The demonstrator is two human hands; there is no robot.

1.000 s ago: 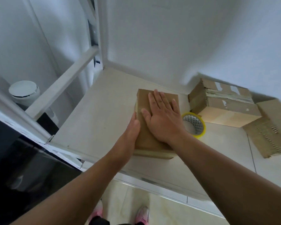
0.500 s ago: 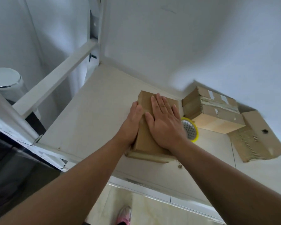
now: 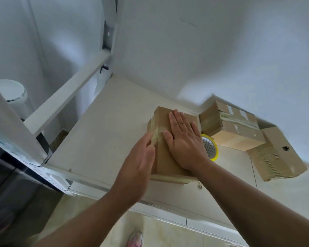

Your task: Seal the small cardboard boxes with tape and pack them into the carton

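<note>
Both hands lie flat, gripping nothing; right hand (image 3: pixel 185 141) presses atop the small box (image 3: pixel 161 118) on the counter (image 3: pixel 105 131); left hand (image 3: pixel 137 166), at its 9 o'clock, presses tape (image 3: pixel 156 136) onto that side; box runs 6-to-12; tape roll (image 3: pixel 210 147) sits at 3 o'clock.

We see a right hand (image 3: pixel 185 142) pressing flat on a small cardboard box (image 3: pixel 165 157) on a white shelf (image 3: pixel 103 132), the left hand (image 3: pixel 138 164) against its taped side, a yellow tape roll (image 3: pixel 210 147) just beside it.
</note>
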